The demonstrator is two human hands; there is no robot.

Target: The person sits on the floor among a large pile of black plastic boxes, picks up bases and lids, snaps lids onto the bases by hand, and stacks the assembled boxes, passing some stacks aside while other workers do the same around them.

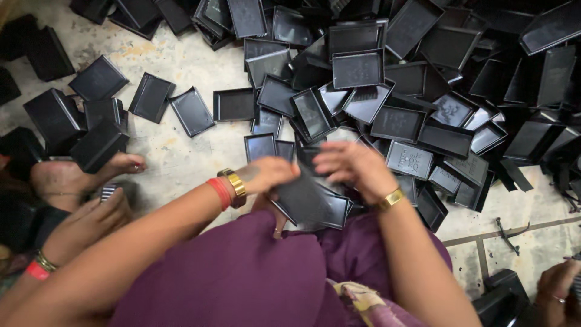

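My left hand [269, 175] and my right hand [354, 166] meet over my lap, both gripping black flat box parts [311, 203] held together between them. My left wrist bears a gold bangle and red bangles, my right wrist a gold bangle. A large heap of black shallow box trays and lids [396, 91] covers the floor just beyond my hands. My purple garment [242, 272] fills the near foreground.
A stack of closed black boxes [75, 127] stands at the left, by another person's foot [75, 175] and hand [91, 221]. A third hand with a ring [557, 284] shows at the bottom right. Pale tiled floor [175, 157] shows between.
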